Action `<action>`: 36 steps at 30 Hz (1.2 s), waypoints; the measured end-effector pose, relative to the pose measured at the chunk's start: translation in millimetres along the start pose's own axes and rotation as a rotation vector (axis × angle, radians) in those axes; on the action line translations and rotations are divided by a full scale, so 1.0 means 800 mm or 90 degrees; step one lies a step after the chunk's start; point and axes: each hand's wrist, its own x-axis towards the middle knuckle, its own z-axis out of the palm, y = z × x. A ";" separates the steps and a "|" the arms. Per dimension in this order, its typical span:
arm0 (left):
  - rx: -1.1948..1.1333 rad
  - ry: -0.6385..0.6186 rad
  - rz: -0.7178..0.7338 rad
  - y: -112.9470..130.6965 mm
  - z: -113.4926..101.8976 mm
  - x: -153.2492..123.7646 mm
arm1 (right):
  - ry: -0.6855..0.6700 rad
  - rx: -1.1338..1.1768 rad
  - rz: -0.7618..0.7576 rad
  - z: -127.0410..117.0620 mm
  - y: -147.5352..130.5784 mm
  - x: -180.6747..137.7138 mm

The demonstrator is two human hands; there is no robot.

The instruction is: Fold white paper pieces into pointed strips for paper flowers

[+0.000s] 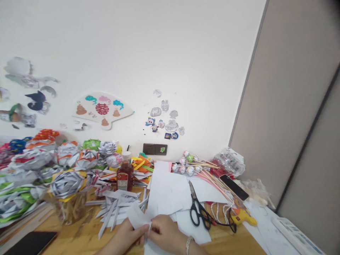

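Note:
Both hands meet at the bottom middle of the head view. My left hand [126, 237] and my right hand [166, 234] pinch a small piece of white paper [137, 217] between their fingertips, fingers closed on it. A silver bracelet [188, 245] circles my right wrist. The paper is held just above the wooden table [79, 241], in front of a spread of white sheets [170, 191]. Cut white paper strips [117, 209] lie just left of my hands.
Black-handled scissors [198, 207] lie right of the sheets. A yellow glue gun [243, 216], a black phone [233, 187] and paper flowers on sticks [196, 166] sit farther right. A red bottle [124, 176], a jar and many folded paper flowers [39, 166] crowd the left. A dark tablet [29, 244] lies bottom left.

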 end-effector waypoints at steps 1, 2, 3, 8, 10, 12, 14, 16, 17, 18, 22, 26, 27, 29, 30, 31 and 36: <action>0.001 0.002 0.003 -0.002 0.000 0.000 | -0.002 0.000 -0.004 0.000 0.000 0.000; 0.000 0.002 0.006 -0.003 0.000 0.001 | -0.003 0.002 -0.008 0.000 0.000 0.000; -0.005 0.002 0.008 -0.003 0.000 0.001 | -0.004 0.006 -0.012 0.000 0.000 0.000; -0.037 -0.016 0.007 0.004 -0.001 -0.002 | 0.010 0.038 -0.024 0.001 0.002 0.000; -0.038 -0.021 0.001 0.007 -0.001 -0.003 | 0.018 0.054 -0.021 0.002 0.003 0.001; -0.037 -0.025 -0.016 0.007 -0.002 -0.004 | 0.027 0.072 -0.014 0.003 0.004 0.002; -0.034 -0.028 -0.027 0.007 -0.002 -0.005 | 0.034 0.094 -0.001 0.004 0.004 0.001; -0.030 -0.019 -0.035 0.006 -0.002 -0.006 | 0.034 0.122 0.017 0.003 0.004 0.000; -0.029 -0.015 -0.040 0.005 -0.002 -0.006 | 0.033 0.139 0.026 0.003 0.004 -0.001; -0.029 -0.011 -0.048 0.005 -0.002 -0.006 | 0.032 0.155 0.033 0.002 0.004 -0.002; -0.034 -0.014 -0.055 0.001 -0.001 -0.004 | 0.034 0.210 0.048 -0.001 0.003 -0.005; -0.037 -0.037 -0.042 0.002 -0.002 -0.004 | 0.045 0.263 0.050 -0.003 0.002 -0.004; -0.030 -0.035 -0.055 0.004 -0.002 -0.005 | 0.051 0.277 0.051 -0.002 0.002 -0.004; -0.011 -0.023 -0.091 0.007 -0.002 -0.008 | 0.058 0.304 0.052 -0.001 0.002 -0.002; -0.002 -0.016 -0.100 0.009 -0.002 -0.010 | 0.058 0.315 0.051 -0.001 0.003 -0.002; 0.006 -0.012 -0.100 0.010 -0.002 -0.011 | 0.057 0.324 0.049 0.000 0.004 -0.001; 0.055 0.003 -0.050 0.010 -0.002 -0.015 | 0.059 0.360 0.023 0.002 0.009 -0.002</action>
